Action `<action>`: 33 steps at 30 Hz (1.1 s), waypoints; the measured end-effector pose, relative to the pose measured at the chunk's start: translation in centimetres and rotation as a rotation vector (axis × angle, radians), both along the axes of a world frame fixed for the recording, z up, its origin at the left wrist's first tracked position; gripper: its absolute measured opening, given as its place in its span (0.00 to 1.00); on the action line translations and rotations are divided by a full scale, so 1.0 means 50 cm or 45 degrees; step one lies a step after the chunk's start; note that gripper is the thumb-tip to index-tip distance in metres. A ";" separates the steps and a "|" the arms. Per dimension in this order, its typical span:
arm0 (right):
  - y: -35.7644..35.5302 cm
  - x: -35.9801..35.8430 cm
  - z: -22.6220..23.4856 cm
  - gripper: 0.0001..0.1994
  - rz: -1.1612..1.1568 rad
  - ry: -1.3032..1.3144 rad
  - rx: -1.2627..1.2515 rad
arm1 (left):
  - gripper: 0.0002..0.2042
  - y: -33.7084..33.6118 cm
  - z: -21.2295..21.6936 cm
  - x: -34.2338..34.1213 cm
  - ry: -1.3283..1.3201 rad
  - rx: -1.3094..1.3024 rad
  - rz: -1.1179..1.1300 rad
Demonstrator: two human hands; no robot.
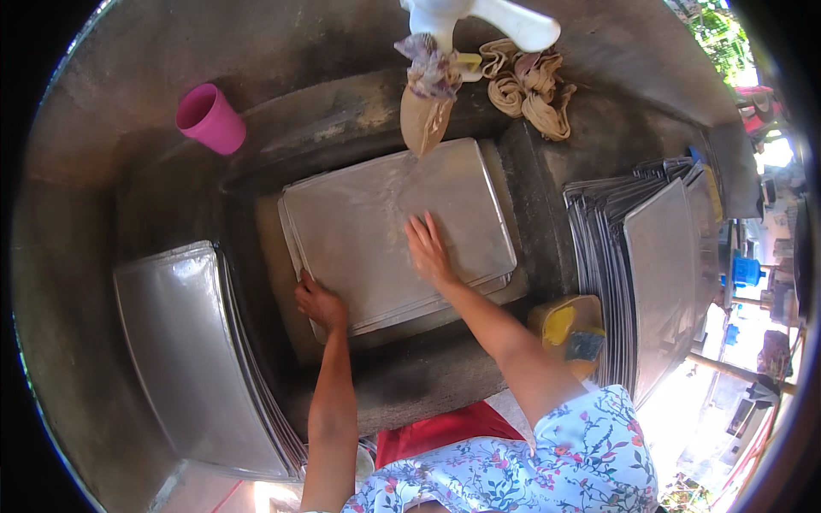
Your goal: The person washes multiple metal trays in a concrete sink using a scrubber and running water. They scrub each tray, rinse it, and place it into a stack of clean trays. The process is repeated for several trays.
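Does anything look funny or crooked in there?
Yes. The top tray in the basin sits crooked on the lower tray, whose edges poke out at left and lower right. The tap looks odd too, with brown cloth hanging from its spout.

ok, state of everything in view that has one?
Metal trays in the basin: stacked flat, slightly misaligned
Left hand: curled at the trays' left edge
Right hand: open, resting on the top tray
Left tray stack: edges slightly fanned
Right tray stack: edges uneven
Pink cup: uncovered
White tap: cloth-wrapped spout, flow unclear
Tan cloths: bunched up
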State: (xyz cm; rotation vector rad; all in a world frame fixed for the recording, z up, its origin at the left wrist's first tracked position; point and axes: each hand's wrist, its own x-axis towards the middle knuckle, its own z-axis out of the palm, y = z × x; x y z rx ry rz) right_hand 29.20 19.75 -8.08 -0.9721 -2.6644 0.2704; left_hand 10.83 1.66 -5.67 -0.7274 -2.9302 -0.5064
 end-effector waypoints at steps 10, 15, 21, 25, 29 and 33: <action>0.422 -0.057 -0.024 0.20 -0.637 -0.601 0.203 | 0.20 -0.013 -0.019 -0.002 0.016 0.009 -0.027; 0.176 -0.282 -0.051 0.20 -0.362 0.646 -0.133 | 0.20 -0.004 -0.010 0.001 -0.019 -0.046 0.006; -0.198 -0.317 0.038 0.17 0.532 0.346 -0.070 | 0.16 -0.046 -0.066 -0.049 -0.246 0.283 -0.072; -0.201 -0.064 0.054 0.13 0.748 0.130 -0.051 | 0.11 -0.076 -0.101 -0.141 -1.888 1.627 0.506; 0.005 0.147 0.043 0.20 -0.056 0.043 -0.192 | 0.14 -0.039 -0.065 -0.127 -1.462 0.514 0.305; 0.153 0.025 0.022 0.20 -0.374 0.000 0.131 | 0.24 0.031 0.010 -0.064 -1.689 0.497 0.279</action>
